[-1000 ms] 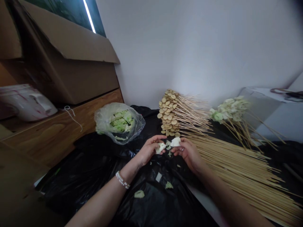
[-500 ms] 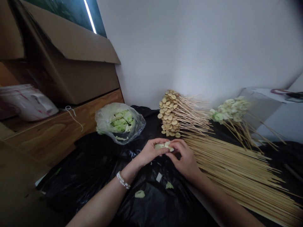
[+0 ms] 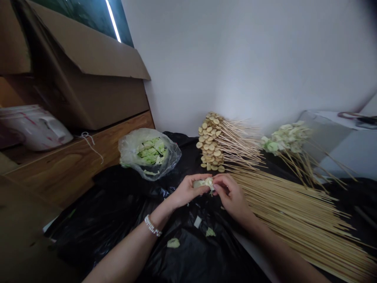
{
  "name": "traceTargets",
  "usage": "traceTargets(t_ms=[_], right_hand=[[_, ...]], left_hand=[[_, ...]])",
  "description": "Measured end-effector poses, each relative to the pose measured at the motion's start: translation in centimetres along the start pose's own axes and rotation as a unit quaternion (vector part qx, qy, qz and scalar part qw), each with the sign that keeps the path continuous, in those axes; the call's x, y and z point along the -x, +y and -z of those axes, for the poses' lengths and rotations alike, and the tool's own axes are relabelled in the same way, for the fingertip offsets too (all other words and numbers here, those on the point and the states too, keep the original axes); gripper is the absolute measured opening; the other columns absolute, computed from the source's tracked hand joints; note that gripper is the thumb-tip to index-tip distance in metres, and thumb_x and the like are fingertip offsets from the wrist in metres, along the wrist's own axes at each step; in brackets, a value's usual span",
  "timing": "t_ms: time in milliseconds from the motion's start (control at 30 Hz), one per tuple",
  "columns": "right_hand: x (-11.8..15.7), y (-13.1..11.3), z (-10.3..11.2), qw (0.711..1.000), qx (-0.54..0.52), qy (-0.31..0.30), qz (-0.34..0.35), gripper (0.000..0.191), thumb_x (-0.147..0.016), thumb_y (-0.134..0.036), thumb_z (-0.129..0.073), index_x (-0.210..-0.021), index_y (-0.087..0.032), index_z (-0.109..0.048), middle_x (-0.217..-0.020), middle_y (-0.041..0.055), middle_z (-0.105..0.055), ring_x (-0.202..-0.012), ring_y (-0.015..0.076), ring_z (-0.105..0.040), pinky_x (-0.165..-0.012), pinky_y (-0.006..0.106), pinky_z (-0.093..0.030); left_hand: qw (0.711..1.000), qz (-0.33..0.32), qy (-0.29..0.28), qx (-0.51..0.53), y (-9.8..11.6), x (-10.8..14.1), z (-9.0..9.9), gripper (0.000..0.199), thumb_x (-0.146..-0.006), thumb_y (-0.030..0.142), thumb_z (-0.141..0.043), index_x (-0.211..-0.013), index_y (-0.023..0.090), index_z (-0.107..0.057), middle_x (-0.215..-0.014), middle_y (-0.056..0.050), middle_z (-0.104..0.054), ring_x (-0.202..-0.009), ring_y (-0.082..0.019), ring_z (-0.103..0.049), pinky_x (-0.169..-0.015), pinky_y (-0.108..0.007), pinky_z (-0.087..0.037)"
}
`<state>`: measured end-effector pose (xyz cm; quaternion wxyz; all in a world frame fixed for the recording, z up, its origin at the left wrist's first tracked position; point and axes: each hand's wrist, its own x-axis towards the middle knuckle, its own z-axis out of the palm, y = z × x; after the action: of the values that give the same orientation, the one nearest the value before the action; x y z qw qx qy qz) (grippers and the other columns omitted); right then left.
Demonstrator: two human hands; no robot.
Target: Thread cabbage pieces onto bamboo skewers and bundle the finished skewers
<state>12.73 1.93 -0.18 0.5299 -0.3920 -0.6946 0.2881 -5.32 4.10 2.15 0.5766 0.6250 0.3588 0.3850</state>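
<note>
A pale, folded cabbage leaf (image 3: 207, 182) is held between both hands over the black plastic sheet (image 3: 188, 259). My left hand (image 3: 188, 189) grips it from the left, thumb below and fingers behind. My right hand (image 3: 231, 193) pinches its right end with thumb and fingertips. Below the hands lie loose cabbage scraps (image 3: 173, 243). Left of them, a clear plastic bag (image 3: 172, 157) stands open around torn cabbage leaves (image 3: 151, 151). Bare bamboo skewers (image 3: 294, 212) are spread to the right of my right hand.
Skewered round, pale slices (image 3: 210, 143) are stacked near the wall. Farther right, skewers with cabbage (image 3: 290, 137) lean on a white box (image 3: 338, 137). At left are a cardboard box (image 3: 100, 98), a white tub (image 3: 35, 127) and a wooden board (image 3: 118, 145).
My right hand has shifted slightly right along the cabbage leaf, its fingers now drawn together at the end. My left hand has stayed nearly in place.
</note>
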Motion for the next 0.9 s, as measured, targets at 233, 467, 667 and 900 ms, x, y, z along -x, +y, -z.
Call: traceTargets(t_ms=[233, 467, 667, 900], right_hand=[[0.27, -0.55, -0.39, 0.992, 0.107, 0.001, 0.066, 0.009, -0.088, -0.019, -0.051, -0.090, -0.022, -0.060, -0.103, 0.0075, -0.055, -0.090, 0.0191, -0.059, -0.076, 0.034, -0.054], [0.58, -0.68, -0.69, 0.985, 0.147, 0.001, 0.090, 0.008, -0.086, -0.017, -0.054, -0.091, -0.023, -0.056, -0.103, 0.0073, -0.054, -0.088, 0.0179, -0.058, -0.074, 0.031, -0.053], [0.57, -0.70, -0.78, 0.976, 0.178, 0.005, 0.127, 0.013, -0.086, -0.011, -0.049, -0.092, -0.022, -0.053, -0.105, 0.0085, -0.056, -0.096, 0.0190, -0.058, -0.084, 0.035, -0.051], [0.58, -0.76, -0.77, 0.980, 0.153, -0.003, 0.126, 0.014, -0.085, -0.013, -0.052, -0.095, -0.023, -0.053, -0.111, 0.0086, -0.058, -0.103, 0.0205, -0.058, -0.086, 0.036, -0.051]], left_hand=[[0.996, -0.039, 0.045, -0.069, -0.15, 0.14, -0.33, 0.034, -0.077, 0.018, -0.062, -0.110, 0.014, -0.070, -0.102, -0.008, -0.071, -0.087, -0.019, -0.062, -0.079, -0.027, -0.046], [0.990, -0.081, 0.052, -0.101, 0.03, 0.25, -0.47, 0.034, -0.073, 0.013, -0.060, -0.106, 0.015, -0.070, -0.105, -0.007, -0.071, -0.098, -0.022, -0.062, -0.089, -0.030, -0.044], [0.992, -0.050, 0.086, -0.074, 0.11, -0.02, -0.47, 0.042, -0.067, 0.010, -0.060, -0.108, 0.014, -0.067, -0.093, -0.004, -0.067, -0.083, -0.017, -0.059, -0.076, -0.025, -0.044], [0.993, 0.041, 0.105, 0.023, -0.29, -0.31, -0.34, 0.028, -0.066, 0.017, -0.066, -0.093, 0.013, -0.070, -0.086, -0.004, -0.068, -0.072, -0.014, -0.057, -0.068, -0.025, -0.043]])
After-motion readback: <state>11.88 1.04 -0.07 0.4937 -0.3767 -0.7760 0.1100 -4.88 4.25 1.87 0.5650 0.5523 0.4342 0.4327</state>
